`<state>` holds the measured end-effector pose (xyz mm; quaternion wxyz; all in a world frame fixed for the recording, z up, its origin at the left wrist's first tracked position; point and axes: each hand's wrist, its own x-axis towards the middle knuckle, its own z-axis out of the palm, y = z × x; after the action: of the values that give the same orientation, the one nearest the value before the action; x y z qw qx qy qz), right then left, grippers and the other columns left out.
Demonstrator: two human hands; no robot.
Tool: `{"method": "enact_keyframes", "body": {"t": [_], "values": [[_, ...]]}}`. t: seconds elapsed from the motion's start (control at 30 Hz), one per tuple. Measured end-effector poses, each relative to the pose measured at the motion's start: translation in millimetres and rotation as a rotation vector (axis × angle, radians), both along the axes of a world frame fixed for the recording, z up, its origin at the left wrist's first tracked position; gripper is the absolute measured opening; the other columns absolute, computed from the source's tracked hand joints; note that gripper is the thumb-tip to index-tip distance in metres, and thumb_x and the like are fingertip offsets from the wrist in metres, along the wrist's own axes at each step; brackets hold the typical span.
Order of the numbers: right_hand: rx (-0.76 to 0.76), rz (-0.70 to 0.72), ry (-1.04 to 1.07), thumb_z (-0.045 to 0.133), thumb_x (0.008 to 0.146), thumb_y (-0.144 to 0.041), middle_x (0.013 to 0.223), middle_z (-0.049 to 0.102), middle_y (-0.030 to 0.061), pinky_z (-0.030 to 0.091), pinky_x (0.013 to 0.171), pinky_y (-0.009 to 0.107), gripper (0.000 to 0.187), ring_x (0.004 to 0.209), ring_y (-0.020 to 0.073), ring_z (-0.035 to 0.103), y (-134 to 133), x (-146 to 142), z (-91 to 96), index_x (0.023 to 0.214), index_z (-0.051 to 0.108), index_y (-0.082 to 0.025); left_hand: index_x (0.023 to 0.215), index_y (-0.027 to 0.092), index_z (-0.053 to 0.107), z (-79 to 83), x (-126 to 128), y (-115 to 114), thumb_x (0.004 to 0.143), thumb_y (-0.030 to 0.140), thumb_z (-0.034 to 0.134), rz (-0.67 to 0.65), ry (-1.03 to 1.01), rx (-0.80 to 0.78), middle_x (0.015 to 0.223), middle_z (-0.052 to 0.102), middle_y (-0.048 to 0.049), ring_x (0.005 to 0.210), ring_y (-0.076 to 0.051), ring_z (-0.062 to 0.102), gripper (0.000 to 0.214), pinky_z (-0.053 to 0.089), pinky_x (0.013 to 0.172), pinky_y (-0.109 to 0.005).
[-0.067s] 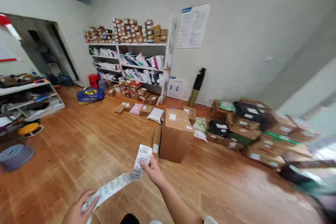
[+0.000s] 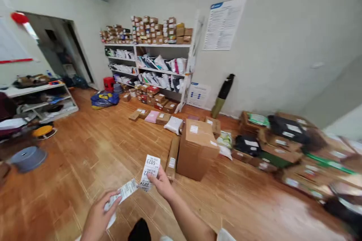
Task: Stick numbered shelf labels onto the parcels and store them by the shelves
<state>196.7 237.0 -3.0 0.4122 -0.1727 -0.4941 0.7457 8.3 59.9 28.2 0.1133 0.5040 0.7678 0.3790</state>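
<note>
A long white strip of printed labels (image 2: 148, 171) hangs between my two hands, low in the view. My right hand (image 2: 161, 184) pinches its upper end, where numbers like 6023 are printed. My left hand (image 2: 98, 216) grips the lower end of the strip near the bottom edge. Past my hands, on the wooden floor, stands a large brown cardboard box (image 2: 196, 148) with a white sticker on top.
White shelves (image 2: 158, 71) full of parcels and small boxes line the back wall. Cartons and bags (image 2: 279, 139) are piled on the right. A blue-yellow bag (image 2: 104, 99), a low rack (image 2: 42, 101) and a grey round stool (image 2: 28, 158) stand at left.
The view has swung slightly left and down. My left hand has risen and moved closer to the right hand, so the label strip between them is shorter and more bunched.
</note>
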Motion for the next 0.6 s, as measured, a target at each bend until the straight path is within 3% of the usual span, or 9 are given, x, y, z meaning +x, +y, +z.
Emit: {"method": "enact_keyframes", "body": {"t": [0.07, 0.13, 0.3, 0.4, 0.47, 0.53, 0.6], "values": [[-0.024, 0.050, 0.015, 0.073, 0.075, -0.054, 0.101, 0.070, 0.0015, 0.049, 0.086, 0.033, 0.052, 0.089, 0.0160, 0.063, 31.7, -54.3, 9.0, 0.113, 0.056, -0.022, 0.096, 0.024, 0.074, 21.9, -9.8, 62.8, 0.083, 0.053, 0.060, -0.034, -0.039, 0.071, 0.106, 0.071, -0.0087, 0.103, -0.026, 0.065, 0.035, 0.051, 0.093, -0.037], [-0.063, 0.032, 0.031, 0.071, 0.077, -0.055, 0.102, 0.070, 0.0025, 0.049, 0.086, 0.034, 0.051, 0.088, 0.0171, 0.064, 72.1, -106.0, 15.6, 0.112, 0.057, -0.022, 0.100, 0.022, 0.073, 33.7, -41.1, 123.0, 0.083, 0.051, 0.060, -0.035, -0.098, 0.120, 0.105, 0.071, -0.0094, 0.099, -0.025, 0.065, 0.035, 0.051, 0.089, -0.035], [-0.112, -0.217, -0.089, 0.067, 0.075, -0.058, 0.105, 0.069, 0.0093, 0.050, 0.088, 0.043, 0.054, 0.091, 0.0243, 0.065, 215.0, -204.3, 29.3, 0.110, 0.054, -0.019, 0.090, 0.018, 0.072, 47.8, -166.9, 261.7, 0.074, 0.059, 0.067, 0.137, -0.405, 0.194, 0.088, 0.071, -0.0075, 0.080, -0.020, 0.063, 0.045, 0.050, 0.075, -0.030], [0.059, -0.562, -0.365, 0.071, 0.066, -0.060, 0.128, 0.057, 0.0213, 0.039, 0.104, 0.056, 0.078, 0.120, 0.0359, 0.052, 296.8, -237.4, 43.1, 0.123, 0.048, -0.013, 0.091, 0.017, 0.070, 72.0, -226.9, 346.2, 0.066, 0.064, 0.072, 0.162, -0.638, 0.247, 0.069, 0.060, 0.0006, 0.059, -0.013, 0.054, 0.054, 0.043, 0.055, -0.022], [0.263, -0.674, -0.473, 0.074, 0.065, -0.059, 0.145, 0.040, 0.0241, 0.024, 0.114, 0.057, 0.093, 0.138, 0.0376, 0.033, 335.6, -257.1, 54.9, 0.136, 0.038, -0.011, 0.099, 0.017, 0.067, 93.0, -250.7, 404.1, 0.067, 0.064, 0.071, 0.011, -0.791, 0.148, 0.063, 0.054, 0.0047, 0.046, -0.008, 0.044, 0.057, 0.035, 0.044, -0.020], [0.402, -0.477, -0.390, 0.068, 0.074, -0.061, 0.151, 0.035, 0.0194, 0.021, 0.117, 0.053, 0.089, 0.142, 0.0331, 0.029, 364.0, -280.9, 66.3, 0.142, 0.035, -0.016, 0.104, 0.017, 0.065, 111.0, -264.8, 462.8, 0.072, 0.064, 0.067, -0.240, -0.884, 0.003, 0.063, 0.053, 0.0049, 0.042, -0.007, 0.040, 0.057, 0.031, 0.041, -0.020], [0.371, -0.118, -0.203, 0.060, 0.078, -0.067, 0.141, 0.050, 0.0147, 0.034, 0.110, 0.047, 0.076, 0.132, 0.0291, 0.045, 390.4, -309.5, 74.1, 0.136, 0.045, -0.021, 0.104, 0.016, 0.065, 121.8, -275.3, 521.0, 0.077, 0.061, 0.063, -0.482, -0.897, -0.084, 0.063, 0.054, 0.0037, 0.045, -0.008, 0.043, 0.052, 0.034, 0.045, -0.021]]}}
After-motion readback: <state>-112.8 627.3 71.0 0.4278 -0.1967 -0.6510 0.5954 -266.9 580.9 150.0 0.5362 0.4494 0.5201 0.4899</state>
